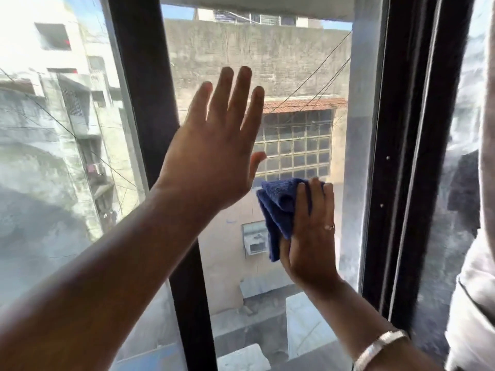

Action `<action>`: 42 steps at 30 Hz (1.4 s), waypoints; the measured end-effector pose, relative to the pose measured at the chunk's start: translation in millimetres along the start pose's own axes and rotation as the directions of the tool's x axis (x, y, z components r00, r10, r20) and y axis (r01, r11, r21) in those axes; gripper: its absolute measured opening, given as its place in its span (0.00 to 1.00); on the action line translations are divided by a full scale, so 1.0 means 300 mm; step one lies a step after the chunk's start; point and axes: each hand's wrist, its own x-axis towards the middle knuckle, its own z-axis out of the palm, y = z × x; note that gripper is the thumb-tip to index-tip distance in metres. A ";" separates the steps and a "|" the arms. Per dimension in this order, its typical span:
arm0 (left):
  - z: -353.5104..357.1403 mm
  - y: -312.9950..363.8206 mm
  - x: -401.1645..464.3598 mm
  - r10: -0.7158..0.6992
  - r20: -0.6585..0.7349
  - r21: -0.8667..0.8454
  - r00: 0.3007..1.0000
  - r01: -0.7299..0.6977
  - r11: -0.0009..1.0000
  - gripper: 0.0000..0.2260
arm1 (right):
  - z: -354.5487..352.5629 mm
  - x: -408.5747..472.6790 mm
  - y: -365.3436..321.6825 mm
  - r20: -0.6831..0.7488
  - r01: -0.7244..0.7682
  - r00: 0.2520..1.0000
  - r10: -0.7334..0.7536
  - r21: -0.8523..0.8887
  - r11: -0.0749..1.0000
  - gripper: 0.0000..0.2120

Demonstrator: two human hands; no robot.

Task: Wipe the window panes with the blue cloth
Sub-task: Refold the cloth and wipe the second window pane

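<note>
The middle window pane (294, 62) fills the centre of the view, between two dark frame bars. My right hand (312, 231) presses a bunched blue cloth (278, 210) flat against this pane, a little below its middle. Part of the cloth sticks out above and to the left of my fingers. My left hand (214, 148) is raised with fingers spread, its palm laid against the glass just left of the cloth and beside the left frame bar (150, 103). It holds nothing.
A smeared, hazy left pane (53, 156) lies beyond the left bar. A thick dark frame (401, 156) borders the right side, with another pane (466, 129) and pale fabric (471, 303) past it. Buildings and cables show outside.
</note>
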 end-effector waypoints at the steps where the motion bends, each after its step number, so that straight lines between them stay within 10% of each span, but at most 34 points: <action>1: -0.009 0.003 -0.006 0.017 -0.028 -0.017 0.999 -0.018 1.000 0.34 | -0.024 0.013 0.013 -0.005 -0.080 0.997 0.080 0.007 0.997 0.27; 7: -0.046 -0.058 -0.149 -0.221 -0.227 -0.064 0.948 0.212 0.975 0.30 | -0.061 0.204 -0.049 -0.127 -0.315 0.939 0.319 0.052 0.948 0.32; 13: -0.012 -0.043 -0.202 -0.357 -0.174 -0.126 0.918 0.339 0.932 0.32 | -0.006 0.014 -0.136 0.045 0.150 0.988 -0.148 -0.054 0.987 0.25; 19: 0.010 -0.044 -0.208 -0.363 -0.228 -0.174 0.903 0.329 0.928 0.30 | -0.023 0.273 -0.092 -0.316 -0.262 0.925 0.213 -0.122 0.957 0.25; 25: 0.022 -0.051 -0.201 -0.346 -0.218 -0.128 0.912 0.325 0.937 0.32 | 0.059 -0.031 -0.182 -0.035 0.260 0.963 -0.266 -0.122 0.958 0.23; 33: 0.011 -0.042 -0.195 -0.369 -0.213 -0.159 0.905 0.340 0.927 0.32 | -0.004 0.200 -0.131 -0.204 -0.228 0.954 0.221 -0.009 0.974 0.29; 39: 0.013 -0.041 -0.200 -0.361 -0.208 -0.139 0.909 0.337 0.931 0.34 | -0.001 -0.018 -0.124 0.039 0.289 0.957 -0.286 -0.124 0.949 0.21; 42: 0.014 -0.042 -0.203 -0.373 -0.207 -0.168 0.904 0.343 0.924 0.34 | -0.032 0.137 -0.059 -0.113 -0.018 0.994 0.004 -0.119 0.993 0.24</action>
